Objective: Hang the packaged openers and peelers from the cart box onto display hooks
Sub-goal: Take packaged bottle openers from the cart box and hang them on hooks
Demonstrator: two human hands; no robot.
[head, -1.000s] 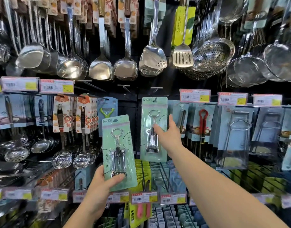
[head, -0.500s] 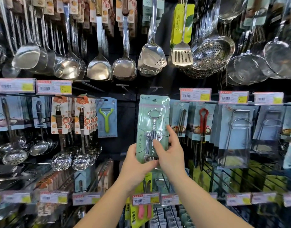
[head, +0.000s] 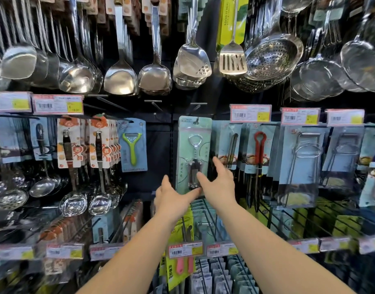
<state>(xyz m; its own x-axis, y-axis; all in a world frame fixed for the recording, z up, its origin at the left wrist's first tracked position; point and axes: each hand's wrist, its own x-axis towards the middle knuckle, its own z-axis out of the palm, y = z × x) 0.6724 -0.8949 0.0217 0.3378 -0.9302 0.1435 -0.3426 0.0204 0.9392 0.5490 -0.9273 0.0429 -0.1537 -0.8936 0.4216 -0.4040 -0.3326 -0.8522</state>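
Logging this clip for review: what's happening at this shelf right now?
A person is stocking a kitchenware display. A pale green carded pack with a metal corkscrew opener hangs on a hook. The left hand and right hand reach to its lower edge, fingers fairly straight, apparently settling it. A green peeler pack hangs to the left.

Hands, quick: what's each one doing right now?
Left hand: open, fingertips touching the bottom of the hung opener package.
Right hand: open, fingers spread at the package's lower right edge.
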